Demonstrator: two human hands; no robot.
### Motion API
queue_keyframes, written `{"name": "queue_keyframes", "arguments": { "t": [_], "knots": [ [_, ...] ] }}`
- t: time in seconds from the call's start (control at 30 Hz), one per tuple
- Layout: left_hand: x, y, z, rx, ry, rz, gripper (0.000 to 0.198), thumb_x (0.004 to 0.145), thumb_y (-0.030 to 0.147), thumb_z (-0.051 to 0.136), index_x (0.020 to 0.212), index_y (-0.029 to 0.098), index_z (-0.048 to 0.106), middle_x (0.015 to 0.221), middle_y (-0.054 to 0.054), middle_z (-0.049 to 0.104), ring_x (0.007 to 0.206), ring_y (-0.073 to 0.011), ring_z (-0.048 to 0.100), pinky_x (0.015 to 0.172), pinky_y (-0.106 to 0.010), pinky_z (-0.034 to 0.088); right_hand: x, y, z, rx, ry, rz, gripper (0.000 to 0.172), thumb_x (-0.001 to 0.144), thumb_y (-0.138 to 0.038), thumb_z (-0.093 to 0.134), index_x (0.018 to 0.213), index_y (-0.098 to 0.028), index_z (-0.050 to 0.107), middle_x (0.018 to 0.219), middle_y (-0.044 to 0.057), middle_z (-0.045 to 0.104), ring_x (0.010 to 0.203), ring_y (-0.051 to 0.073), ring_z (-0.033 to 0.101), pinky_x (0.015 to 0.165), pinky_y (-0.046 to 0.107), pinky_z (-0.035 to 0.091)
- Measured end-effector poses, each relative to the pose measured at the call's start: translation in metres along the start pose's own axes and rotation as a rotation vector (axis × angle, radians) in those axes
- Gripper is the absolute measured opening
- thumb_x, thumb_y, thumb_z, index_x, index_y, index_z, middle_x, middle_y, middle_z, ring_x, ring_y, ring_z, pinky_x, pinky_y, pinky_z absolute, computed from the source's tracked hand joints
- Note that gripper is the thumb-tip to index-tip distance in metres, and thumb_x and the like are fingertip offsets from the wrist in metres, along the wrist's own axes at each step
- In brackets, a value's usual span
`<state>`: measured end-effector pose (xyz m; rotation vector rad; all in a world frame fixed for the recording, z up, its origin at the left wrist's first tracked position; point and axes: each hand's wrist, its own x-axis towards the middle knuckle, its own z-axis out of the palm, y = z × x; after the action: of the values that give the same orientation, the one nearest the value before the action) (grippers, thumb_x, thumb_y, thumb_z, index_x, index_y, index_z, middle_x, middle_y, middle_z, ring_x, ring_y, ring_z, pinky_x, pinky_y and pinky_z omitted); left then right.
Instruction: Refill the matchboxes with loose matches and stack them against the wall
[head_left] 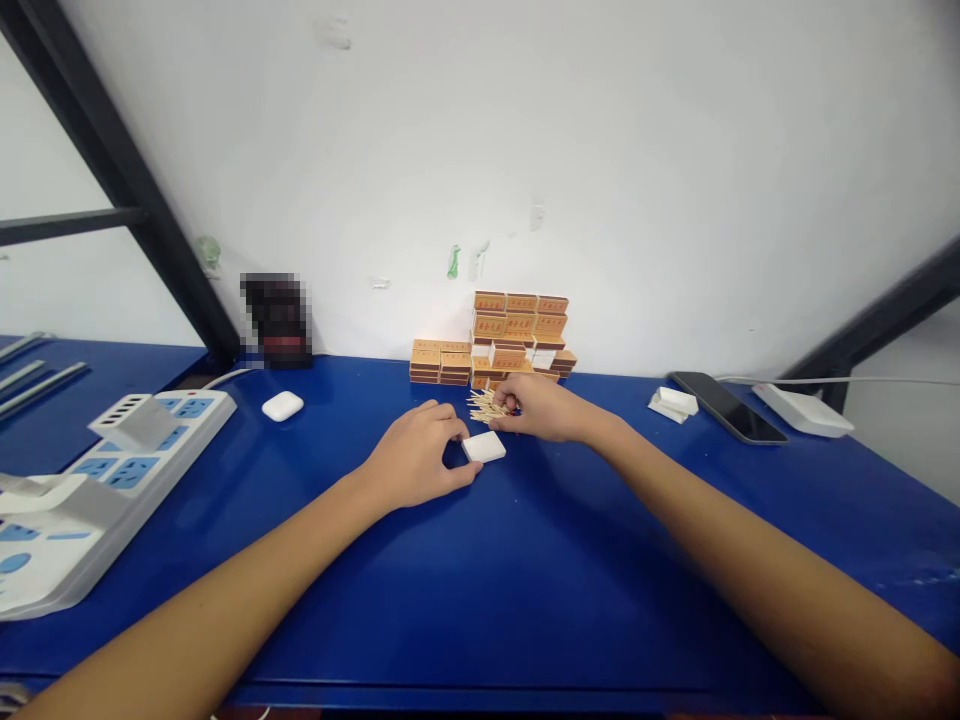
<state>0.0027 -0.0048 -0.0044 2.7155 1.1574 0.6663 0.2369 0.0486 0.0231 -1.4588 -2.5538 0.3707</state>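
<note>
My left hand point(424, 455) rests on the blue table with its thumb and fingers closed around the near and left sides of a small white matchbox tray point(484, 447). Whether anything lies in the tray is not clear from here. Just behind it is a small heap of matchsticks point(484, 405). My right hand point(534, 408) is at the right side of this heap, fingers curled and pinching matchsticks; its fingers partly cover them. Orange matchboxes point(520, 325) stand stacked against the wall behind, some slid part way open, with a lower stack of matchboxes point(440, 362) at their left.
On the left lie a power strip point(150, 500) with plugs, a white earphone case point(283, 406) and a dark, pixelated object point(277, 320). At right are white box pieces point(673, 404), a phone point(727, 407) and a white device point(802, 410) beside a cable.
</note>
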Motion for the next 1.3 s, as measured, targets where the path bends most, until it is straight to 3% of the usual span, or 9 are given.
{"name": "queue_keyframes", "arguments": {
  "t": [0.33, 0.5, 0.7, 1.0, 1.17, 1.3],
  "knots": [
    [-0.001, 0.01, -0.001, -0.065, -0.068, 0.096, 0.025, 0.088, 0.041, 0.076, 0.1, 0.02, 0.074, 0.094, -0.006, 0.069, 0.093, -0.0254, 0.062, 0.083, -0.04, 0.053, -0.036, 0.017, -0.012, -0.013, -0.091, 0.024, 0.025, 0.087, -0.038, 0.073, 0.074, -0.021, 0.059, 0.072, 0.0, 0.061, 0.063, 0.015, 0.047, 0.058, 0.029, 0.03],
    [-0.002, 0.014, -0.001, -0.086, -0.084, 0.117, 0.026, 0.088, 0.04, 0.075, 0.104, 0.019, 0.074, 0.096, -0.006, 0.069, 0.092, -0.0245, 0.062, 0.082, -0.04, 0.053, -0.056, 0.021, -0.011, 0.069, -0.006, -0.012, 0.023, 0.084, -0.037, 0.079, 0.097, -0.021, 0.069, 0.089, 0.004, 0.066, 0.076, 0.018, 0.056, 0.066, 0.029, 0.039],
    [-0.001, 0.013, -0.001, -0.088, -0.079, 0.119, 0.026, 0.089, 0.04, 0.075, 0.105, 0.021, 0.075, 0.096, -0.006, 0.07, 0.093, -0.0239, 0.062, 0.083, -0.039, 0.053, -0.066, 0.022, -0.008, 0.103, 0.025, -0.063, 0.026, 0.087, -0.036, 0.078, 0.109, -0.023, 0.072, 0.1, 0.006, 0.066, 0.083, 0.02, 0.058, 0.075, 0.031, 0.043],
    [0.0, 0.015, -0.002, -0.095, -0.079, 0.123, 0.024, 0.09, 0.038, 0.074, 0.106, 0.021, 0.075, 0.099, -0.006, 0.07, 0.093, -0.0233, 0.063, 0.083, -0.039, 0.054, -0.063, 0.027, -0.004, 0.058, 0.039, -0.071, 0.017, 0.089, -0.036, 0.077, 0.099, -0.022, 0.074, 0.098, 0.007, 0.066, 0.091, 0.023, 0.059, 0.079, 0.033, 0.043],
    [0.0, 0.015, -0.002, -0.083, -0.084, 0.127, 0.023, 0.09, 0.039, 0.073, 0.105, 0.022, 0.076, 0.099, -0.006, 0.07, 0.093, -0.0237, 0.063, 0.083, -0.039, 0.054, -0.064, 0.027, 0.0, 0.052, 0.042, -0.057, 0.021, 0.09, -0.037, 0.076, 0.105, -0.023, 0.074, 0.103, 0.008, 0.065, 0.092, 0.024, 0.06, 0.079, 0.034, 0.044],
    [-0.001, 0.014, -0.002, -0.085, -0.087, 0.124, 0.023, 0.09, 0.039, 0.074, 0.106, 0.022, 0.075, 0.099, -0.006, 0.07, 0.093, -0.0242, 0.063, 0.083, -0.039, 0.054, -0.062, 0.027, 0.0, 0.035, 0.027, -0.066, 0.017, 0.09, -0.036, 0.076, 0.096, -0.021, 0.071, 0.098, 0.007, 0.064, 0.09, 0.023, 0.059, 0.077, 0.034, 0.043]
  ]
}}
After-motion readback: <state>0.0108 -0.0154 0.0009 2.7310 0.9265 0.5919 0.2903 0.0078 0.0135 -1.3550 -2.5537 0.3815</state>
